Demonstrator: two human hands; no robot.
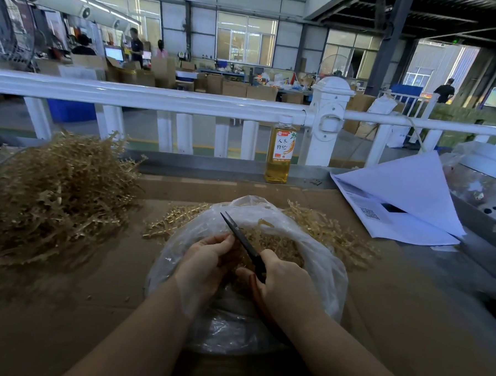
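Head view: the cardboard-covered worktop (pixel 377 324) fills the lower frame, with a big heap (pixel 50 203) of golden strips at 9 o'clock. A clear bag (pixel 323 266) lies open at centre, holding cut bits, with smaller strip piles along its far rim. Papers (pixel 407 202) sit at 2 o'clock and a bottle (pixel 279 152) stands at 12 o'clock by the railing.

Both hands work over the bag's mouth. The right hand (pixel 282 278) is wrapped round the scissors (pixel 242 242), fingers curled on the handles. The blades lie nearly together, their long axis running from the handles at 5 o'clock to the tips at 11 o'clock.

The left hand (pixel 205 260) sits at 9 o'clock of the blades, its fingertips touching them. Its thumb and fingers are curled in a pinch on what seems to be a strip (pixel 235 254), mostly hidden between the two hands.

The next cut likely turns on this: the strip comes at the blades from the left, across their axis, near the pivot. The left hand is the nearer one and must feed it in while its fingertips stay off the edge.
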